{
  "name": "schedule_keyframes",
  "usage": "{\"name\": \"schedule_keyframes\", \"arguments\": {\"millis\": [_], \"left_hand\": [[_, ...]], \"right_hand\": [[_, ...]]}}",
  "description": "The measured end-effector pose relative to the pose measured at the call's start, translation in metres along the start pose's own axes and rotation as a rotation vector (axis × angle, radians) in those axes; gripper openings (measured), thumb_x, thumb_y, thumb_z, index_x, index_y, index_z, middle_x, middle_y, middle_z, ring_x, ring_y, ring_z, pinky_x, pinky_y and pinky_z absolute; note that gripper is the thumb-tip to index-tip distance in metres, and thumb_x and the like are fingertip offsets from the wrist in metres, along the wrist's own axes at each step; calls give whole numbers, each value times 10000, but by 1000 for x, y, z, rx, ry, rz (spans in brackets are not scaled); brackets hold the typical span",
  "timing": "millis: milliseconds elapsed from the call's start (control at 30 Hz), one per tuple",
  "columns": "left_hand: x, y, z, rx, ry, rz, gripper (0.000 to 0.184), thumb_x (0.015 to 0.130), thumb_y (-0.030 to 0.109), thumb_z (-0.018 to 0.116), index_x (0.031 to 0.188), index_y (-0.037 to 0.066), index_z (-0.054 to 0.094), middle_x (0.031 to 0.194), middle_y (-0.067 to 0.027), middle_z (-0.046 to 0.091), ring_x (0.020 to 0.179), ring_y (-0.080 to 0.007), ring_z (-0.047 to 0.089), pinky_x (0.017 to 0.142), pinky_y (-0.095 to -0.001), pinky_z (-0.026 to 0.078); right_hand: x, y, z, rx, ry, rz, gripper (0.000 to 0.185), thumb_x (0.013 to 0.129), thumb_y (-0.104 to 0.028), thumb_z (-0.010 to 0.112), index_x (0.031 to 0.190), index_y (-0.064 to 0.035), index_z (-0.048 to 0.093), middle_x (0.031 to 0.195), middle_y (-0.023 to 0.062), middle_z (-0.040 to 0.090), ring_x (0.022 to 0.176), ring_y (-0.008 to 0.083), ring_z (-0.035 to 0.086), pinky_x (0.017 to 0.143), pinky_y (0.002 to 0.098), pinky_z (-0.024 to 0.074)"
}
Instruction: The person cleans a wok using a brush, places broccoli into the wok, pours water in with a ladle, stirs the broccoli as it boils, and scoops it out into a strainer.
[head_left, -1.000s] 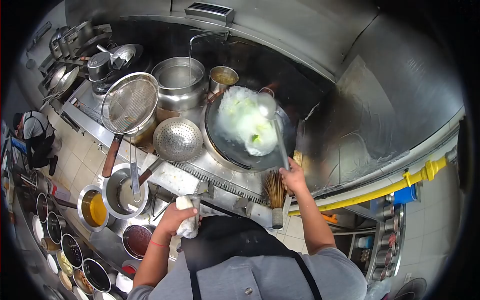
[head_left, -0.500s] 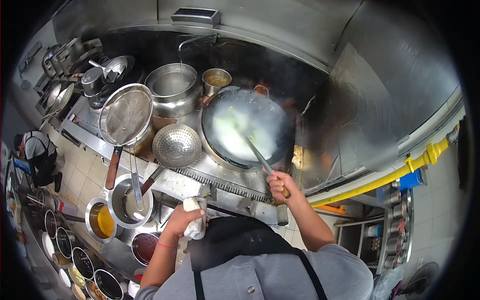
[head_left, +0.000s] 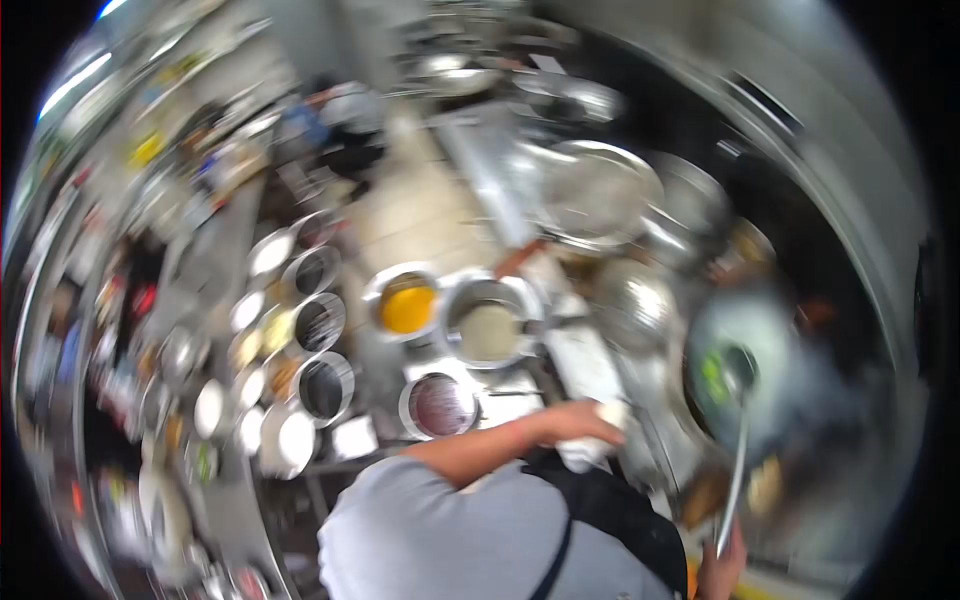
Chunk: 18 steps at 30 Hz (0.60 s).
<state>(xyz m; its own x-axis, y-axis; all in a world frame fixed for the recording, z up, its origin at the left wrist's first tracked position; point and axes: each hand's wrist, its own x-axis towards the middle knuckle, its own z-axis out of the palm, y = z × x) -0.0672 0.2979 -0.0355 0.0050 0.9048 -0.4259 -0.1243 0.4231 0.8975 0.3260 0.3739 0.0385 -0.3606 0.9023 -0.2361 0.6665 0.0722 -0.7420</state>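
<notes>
My left hand (head_left: 580,424) is closed around a folded white cloth (head_left: 583,455), held in front of the black apron. My right hand (head_left: 720,568), low at the frame's edge, grips the handle of a long ladle (head_left: 737,470). The ladle's bowl is over the steaming wok (head_left: 697,300), beside some green vegetables (head_left: 713,378). Steam and motion blur hide most of what the wok holds. Left of the wok lies a perforated strainer (head_left: 635,305), and beyond it a round mesh sieve (head_left: 600,195).
To my left stand a pot of yellow liquid (head_left: 407,304), a steel pot (head_left: 490,330) and a pot of dark red contents (head_left: 440,405). Several containers (head_left: 322,388) line the counter behind them. A person (head_left: 350,120) is farther off across the tiled floor (head_left: 425,215).
My view has swung left, so the stove and wok now appear on the right, blurred. The ladle stays in my right hand and the cloth in my left. Green vegetables show more clearly.
</notes>
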Motion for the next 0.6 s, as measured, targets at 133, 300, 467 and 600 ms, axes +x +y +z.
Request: {"name": "schedule_keyframes", "arguments": {"millis": [133, 300, 467, 600], "left_hand": [[-8, -6, -3, -125, 86, -7, 414, 678, 294, 789, 927, -10, 659, 860, -87, 664, 764, -169, 618, 706, -310, 492], [-36, -11, -10, -252, 104, 5, 393, 684, 279, 784, 933, 2, 659, 858, -80, 663, 743, -166, 613, 696, -303, 490], [-62, -16, -12, -159, 227, 10, 397, 693, 299, 771, 930, -2, 665, 859, -91, 665, 754, -179, 619, 702, -308, 489], [-69, -24, -10, -208, 266, -1, 426, 691, 315, 770, 946, -7, 660, 869, -95, 663, 758, -185, 618, 704, -315, 488]], "right_hand": [[9, -20, -4, -453, -56, 153, 506, 826, -139, 622, 1296, -2, 493, 1079, 194, 624, 936, 302, 599, 809, 401, 466], [68, -10, -7, -514, 12, 40, 517, 850, -149, 633, 1316, 1, 468, 1193, 220, 576, 1045, 353, 576, 898, 404, 448], [95, -4, -11, -309, 200, -38, 568, 809, -109, 693, 1306, 37, 459, 1190, 223, 576, 1047, 339, 577, 885, 402, 451], [115, 27, -18, -126, 320, -29, 585, 787, -57, 704, 1300, 64, 449, 1117, 234, 597, 918, 313, 605, 768, 380, 495]]}}
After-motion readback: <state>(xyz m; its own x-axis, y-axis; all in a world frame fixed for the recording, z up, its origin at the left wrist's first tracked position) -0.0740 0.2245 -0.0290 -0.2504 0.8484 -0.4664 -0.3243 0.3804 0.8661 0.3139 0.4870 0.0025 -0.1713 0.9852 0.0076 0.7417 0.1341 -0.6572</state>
